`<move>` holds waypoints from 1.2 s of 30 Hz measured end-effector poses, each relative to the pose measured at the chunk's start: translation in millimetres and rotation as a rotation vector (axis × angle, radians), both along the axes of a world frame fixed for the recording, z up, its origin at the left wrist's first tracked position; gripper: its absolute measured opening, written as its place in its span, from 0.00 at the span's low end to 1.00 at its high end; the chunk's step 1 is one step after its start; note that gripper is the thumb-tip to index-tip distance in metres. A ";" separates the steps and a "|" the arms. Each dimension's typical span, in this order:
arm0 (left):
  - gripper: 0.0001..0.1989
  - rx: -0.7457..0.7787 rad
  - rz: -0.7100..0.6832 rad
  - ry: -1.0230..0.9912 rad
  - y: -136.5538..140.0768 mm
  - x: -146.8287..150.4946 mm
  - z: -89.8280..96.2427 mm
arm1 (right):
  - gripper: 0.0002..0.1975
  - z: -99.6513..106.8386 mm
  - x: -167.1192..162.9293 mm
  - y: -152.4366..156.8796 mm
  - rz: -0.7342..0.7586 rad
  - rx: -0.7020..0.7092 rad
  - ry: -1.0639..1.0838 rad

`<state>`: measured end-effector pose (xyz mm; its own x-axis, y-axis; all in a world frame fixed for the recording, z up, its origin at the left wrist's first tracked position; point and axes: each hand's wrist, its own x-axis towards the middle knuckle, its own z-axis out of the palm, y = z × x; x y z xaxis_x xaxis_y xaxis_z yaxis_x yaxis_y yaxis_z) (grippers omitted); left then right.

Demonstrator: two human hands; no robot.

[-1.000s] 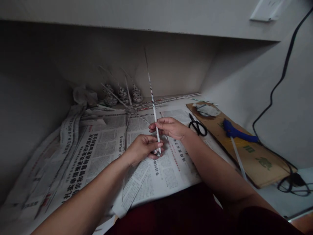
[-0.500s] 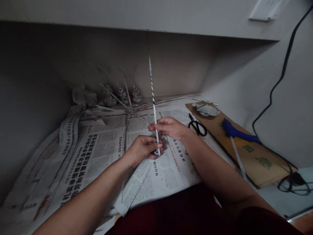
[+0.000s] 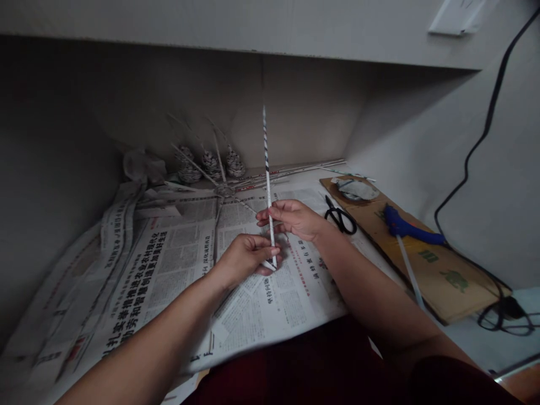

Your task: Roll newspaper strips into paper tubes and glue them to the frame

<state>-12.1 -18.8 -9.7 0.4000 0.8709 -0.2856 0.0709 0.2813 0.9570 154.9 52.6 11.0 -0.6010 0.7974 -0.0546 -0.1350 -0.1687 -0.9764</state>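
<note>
A thin rolled newspaper tube (image 3: 266, 152), white with dark spiral stripes, stands nearly upright between my hands, with a thin faint rod reaching above its top. My left hand (image 3: 250, 253) pinches its bottom end, where a small white paper end sticks out by the fingers. Higher up, my right hand (image 3: 291, 218) holds the tube between thumb and fingers. Under both hands lie spread newspaper sheets (image 3: 185, 225). Beyond them sits a star-shaped piece of paper tubes (image 3: 225, 191), its spokes spreading out from a round centre.
Three small woven cones (image 3: 211, 163) stand at the back wall near long paper tubes (image 3: 304, 167). To the right are black scissors (image 3: 340, 216) and a cardboard sheet (image 3: 439, 281) bearing a blue glue gun (image 3: 411, 228). Paper strips (image 3: 118, 219) lie left. A shelf edge (image 3: 253, 45) overhangs.
The loose paper strip that hung below my left hand has wound up onto the tube. The tube's top has shifted slightly right and down. My hands stay in nearly the same place.
</note>
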 end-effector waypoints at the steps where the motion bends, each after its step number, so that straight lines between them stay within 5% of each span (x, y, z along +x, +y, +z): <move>1: 0.14 0.003 0.003 0.003 0.1 0.0 -0.4 | 0.15 0.0 0.4 0.3 0.035 0.004 -0.001; 7: 0.14 -0.003 0.017 0.012 -0.3 0.9 -2.4 | 0.13 1.3 0.5 0.1 -0.104 -0.008 -0.002; 12: 0.14 0.009 0.015 -0.003 0.5 0.1 -2.2 | 0.15 2.1 1.1 -0.5 0.030 -0.002 -0.018; 17: 0.13 0.010 0.000 0.005 1.4 -0.7 -3.6 | 0.12 1.2 2.0 0.5 -0.096 0.003 -0.032; 21: 0.14 0.008 0.000 -0.008 1.6 -1.2 -4.0 | 0.14 2.1 4.8 0.7 0.068 0.018 -0.040; 26: 0.14 0.003 -0.041 -0.007 1.3 -1.5 -2.8 | 0.12 0.5 3.8 2.0 -0.109 0.003 -0.052; 31: 0.14 0.004 -0.012 0.001 1.8 -1.8 -1.6 | 0.15 0.1 6.5 3.5 0.054 0.036 -0.054; 36: 0.15 -0.002 -0.023 0.020 2.4 -1.5 -1.7 | 0.14 -1.2 8.5 5.1 -0.060 0.027 -0.061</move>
<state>-13.6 -16.4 -11.3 0.4138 0.8610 -0.2957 0.0969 0.2813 0.9547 163.3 57.8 9.9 -0.5482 0.8336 -0.0678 -0.0838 -0.1354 -0.9872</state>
